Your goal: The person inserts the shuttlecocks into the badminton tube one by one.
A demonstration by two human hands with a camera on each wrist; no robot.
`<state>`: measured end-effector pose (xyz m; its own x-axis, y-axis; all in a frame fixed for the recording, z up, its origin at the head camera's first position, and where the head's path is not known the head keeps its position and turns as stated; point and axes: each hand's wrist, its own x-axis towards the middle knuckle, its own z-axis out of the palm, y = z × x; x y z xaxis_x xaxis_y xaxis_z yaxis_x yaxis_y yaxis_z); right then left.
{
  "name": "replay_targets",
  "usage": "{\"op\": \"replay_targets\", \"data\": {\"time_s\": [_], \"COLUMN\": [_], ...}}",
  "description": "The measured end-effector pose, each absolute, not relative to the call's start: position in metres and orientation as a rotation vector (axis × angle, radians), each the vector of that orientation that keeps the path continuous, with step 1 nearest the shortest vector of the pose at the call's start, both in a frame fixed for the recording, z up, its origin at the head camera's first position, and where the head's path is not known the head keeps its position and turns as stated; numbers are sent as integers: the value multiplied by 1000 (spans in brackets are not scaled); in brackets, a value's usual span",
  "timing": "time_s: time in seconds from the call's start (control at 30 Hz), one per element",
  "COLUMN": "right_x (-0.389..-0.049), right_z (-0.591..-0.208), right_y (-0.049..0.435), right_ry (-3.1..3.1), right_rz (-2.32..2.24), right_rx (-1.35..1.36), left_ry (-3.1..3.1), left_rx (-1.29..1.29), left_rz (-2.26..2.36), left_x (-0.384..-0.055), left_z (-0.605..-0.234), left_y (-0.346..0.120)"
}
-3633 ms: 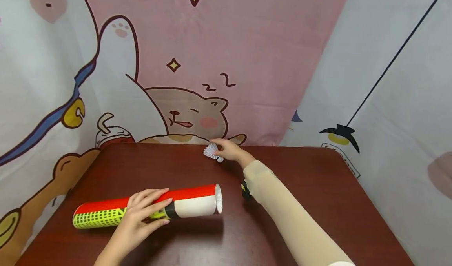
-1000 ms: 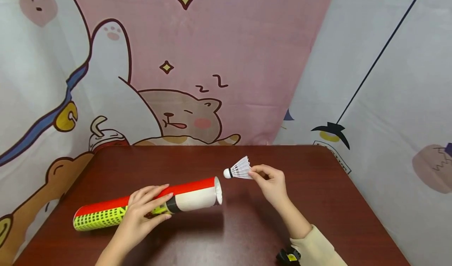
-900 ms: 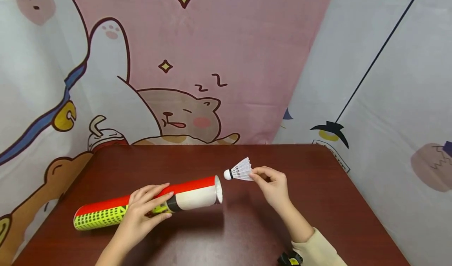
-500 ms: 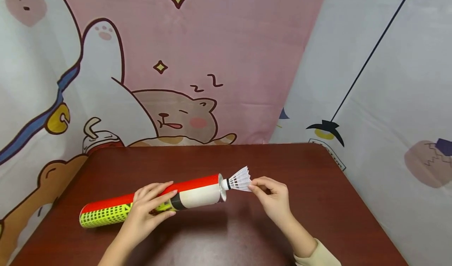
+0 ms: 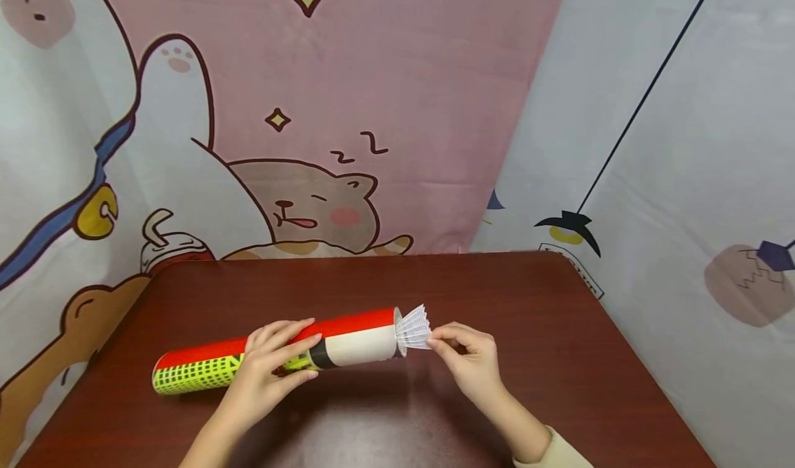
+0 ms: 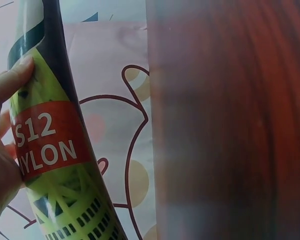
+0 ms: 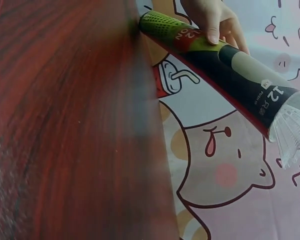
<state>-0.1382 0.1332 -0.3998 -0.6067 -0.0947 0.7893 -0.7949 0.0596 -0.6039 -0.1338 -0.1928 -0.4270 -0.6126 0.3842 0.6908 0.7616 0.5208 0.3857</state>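
Observation:
My left hand (image 5: 267, 368) grips a shuttlecock tube (image 5: 360, 344), coloured red, white, black and yellow-green, around its middle. The tube lies slanted, its open mouth raised toward the right and its far end low at the left. In the left wrist view the thumb presses along the tube (image 6: 55, 140) beside a red label. My right hand (image 5: 468, 361) pinches the skirt edge of a white shuttlecock (image 5: 414, 328) between thumb and fingers. The shuttlecock's cork is hidden inside the tube's mouth, and its skirt sticks out. The right wrist view shows the skirt (image 7: 291, 135) flaring from the mouth.
A dark red-brown wooden table (image 5: 497, 288) spreads beneath both hands. Behind it hangs a cloth backdrop (image 5: 422, 109) printed with cartoon animals, reaching down to the table's back edge.
The right hand has brought the shuttlecock from the table's back to the tube, and its cork has gone inside the mouth. The left hand and tube have shifted slightly right in view.

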Motion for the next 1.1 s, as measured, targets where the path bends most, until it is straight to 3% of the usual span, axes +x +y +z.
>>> {"op": "replay_targets", "data": {"time_s": [1.1], "right_x": [-141], "right_z": [-405], "right_y": [105], "right_ry": [-2042], "right_rz": [1809], "right_rx": [803], "left_ry": [-2272], "left_rx": [-935], "left_rz": [-936], "left_x": [-131], "left_z": [-431], "left_y": [-195]}}
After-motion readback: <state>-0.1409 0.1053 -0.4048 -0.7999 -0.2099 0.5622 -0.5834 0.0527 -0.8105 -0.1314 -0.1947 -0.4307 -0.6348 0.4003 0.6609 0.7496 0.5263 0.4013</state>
